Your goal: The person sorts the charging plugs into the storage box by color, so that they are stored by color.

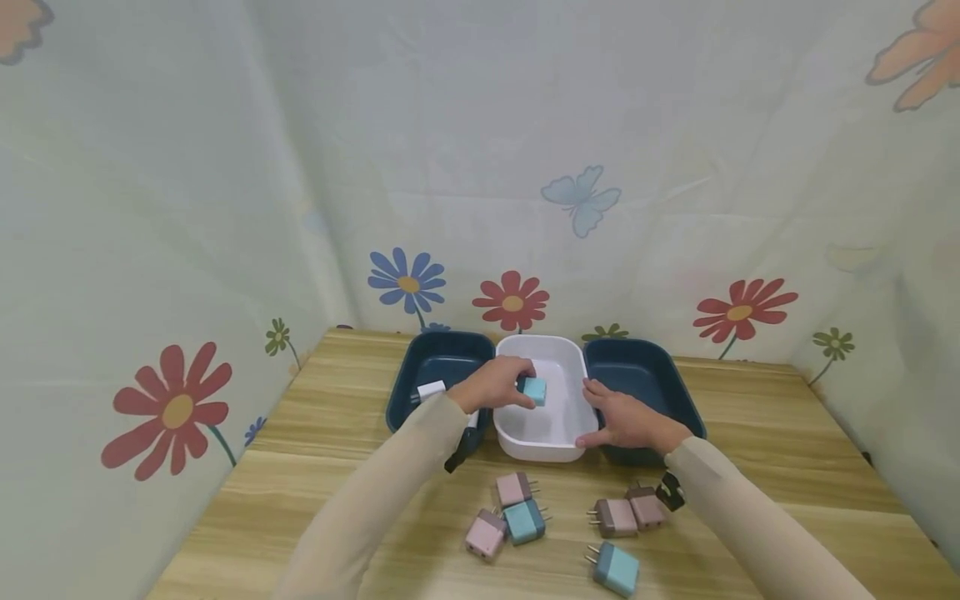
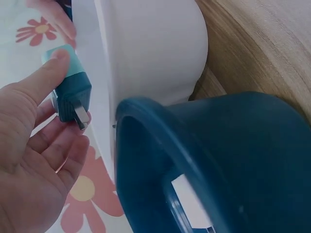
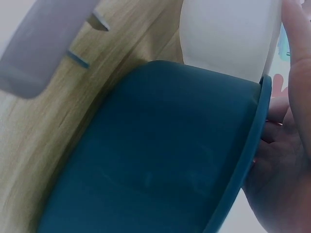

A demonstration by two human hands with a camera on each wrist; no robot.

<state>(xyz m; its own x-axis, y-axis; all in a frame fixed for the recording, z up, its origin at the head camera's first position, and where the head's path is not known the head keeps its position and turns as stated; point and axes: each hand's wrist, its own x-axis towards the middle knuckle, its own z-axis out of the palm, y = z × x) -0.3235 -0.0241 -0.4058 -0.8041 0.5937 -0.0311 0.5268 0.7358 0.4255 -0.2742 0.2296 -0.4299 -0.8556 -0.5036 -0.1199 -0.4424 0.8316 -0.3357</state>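
Note:
My left hand (image 1: 495, 383) pinches a light-teal plug charger (image 1: 535, 391) between thumb and fingers, over the white tray (image 1: 542, 451). In the left wrist view the charger (image 2: 73, 82) shows its darker end and metal prongs, with the thumb on its pale side. My right hand (image 1: 628, 419) rests at the white tray's right rim, thumb near the front corner and fingers extended. Beside that rim stands the right dark-blue tray (image 1: 641, 375). In the right wrist view part of the right hand (image 3: 284, 165) is hidden behind the dark-blue tray's rim.
The left dark-blue tray (image 1: 442, 347) holds a white charger (image 1: 431, 390). On the wooden table (image 1: 322, 417) in front lie several pink chargers (image 1: 486, 533), a teal charger (image 1: 525, 522) among them and another teal charger (image 1: 618, 570) at right. A flowered cloth (image 1: 480, 150) hangs behind.

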